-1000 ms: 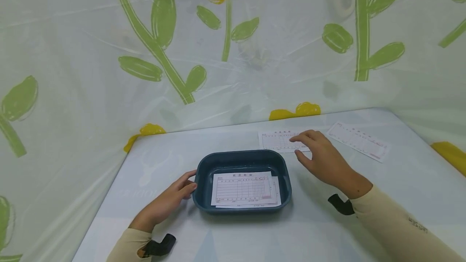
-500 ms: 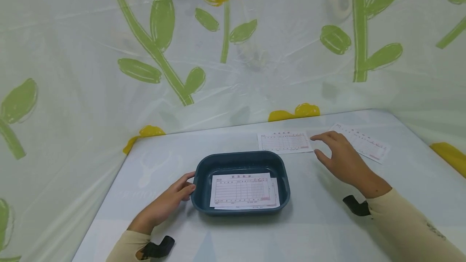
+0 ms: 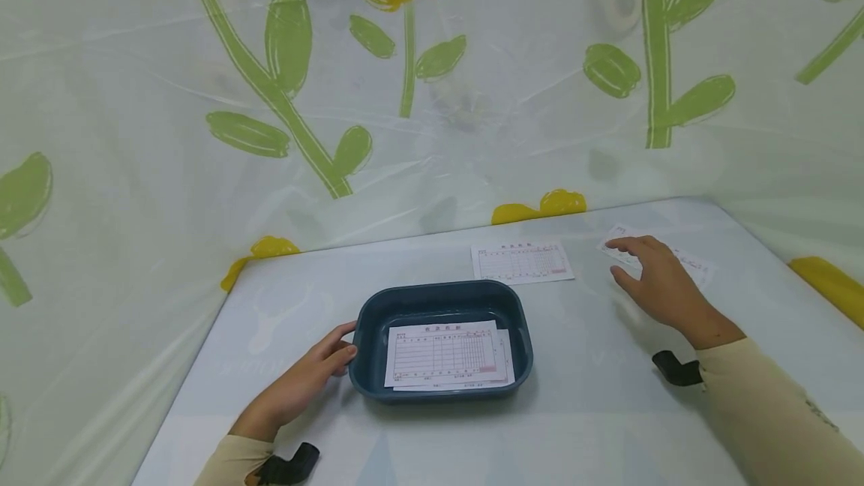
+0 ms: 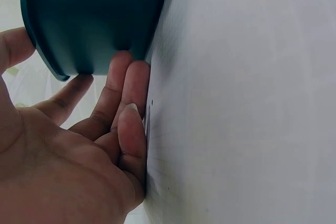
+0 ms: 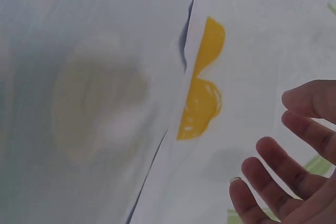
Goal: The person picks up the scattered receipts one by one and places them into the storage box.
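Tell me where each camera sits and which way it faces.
Head: worn there, facing forward and down at the tray, papers and table; left hand, right hand and sleeves show.
Left wrist: worn there, facing the tray's side; left palm and fingers show.
Right wrist: worn there, facing the table's edge and flowered sheet; right fingers show.
Head and left wrist share the tray.

"Was the light harsh?"
"No, soft; in the head view a faint shadow edged the tray at six o'clock."
"Any blur?"
"Yes, the right-wrist view showed a hazy patch on the table toward nine o'clock."
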The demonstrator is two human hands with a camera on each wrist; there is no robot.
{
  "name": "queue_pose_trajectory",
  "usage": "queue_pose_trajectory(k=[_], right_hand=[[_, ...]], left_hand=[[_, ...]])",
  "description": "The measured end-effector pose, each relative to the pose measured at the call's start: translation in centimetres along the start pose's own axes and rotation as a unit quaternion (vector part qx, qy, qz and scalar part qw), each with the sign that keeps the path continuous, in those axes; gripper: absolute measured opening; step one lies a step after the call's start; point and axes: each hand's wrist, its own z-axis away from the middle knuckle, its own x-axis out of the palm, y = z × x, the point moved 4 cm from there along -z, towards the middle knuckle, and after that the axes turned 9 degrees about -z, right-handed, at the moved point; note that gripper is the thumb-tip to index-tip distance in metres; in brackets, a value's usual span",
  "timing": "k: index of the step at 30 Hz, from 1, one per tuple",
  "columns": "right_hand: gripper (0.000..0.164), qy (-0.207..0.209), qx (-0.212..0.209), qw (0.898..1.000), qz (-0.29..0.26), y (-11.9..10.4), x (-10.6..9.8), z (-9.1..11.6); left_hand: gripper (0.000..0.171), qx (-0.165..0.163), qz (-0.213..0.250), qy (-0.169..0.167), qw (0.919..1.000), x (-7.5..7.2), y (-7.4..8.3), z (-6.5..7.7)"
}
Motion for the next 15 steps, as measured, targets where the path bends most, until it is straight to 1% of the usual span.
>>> queue_pose_trajectory(k=[6,9,13,15], right_hand=[[0.046,0.004,0.017,1.000,0.000,2.1,-0.8,-0.3],[0.047,0.002,0.042,0.999,0.004,3.1,-1.2,-0.4],[0.051,-0.009,0.091,0.996,0.007,4.4,-1.6,-0.5],[0.053,-0.012,0.108,0.994,0.009,5.0,-1.8,-0.5]], left_hand=[[0.062,-0.002,-0.001,0.002,1.0000,0.0,-0.1,0.1],[0.063,-0.004,0.002,0.004,1.0000,0.0,-0.1,0.2],[0.062,-0.004,0.002,0.005,1.0000,0.0,0.1,0.4],[0.061,-0.003,0.001,0.005,1.0000,0.0,0.2,0.4]])
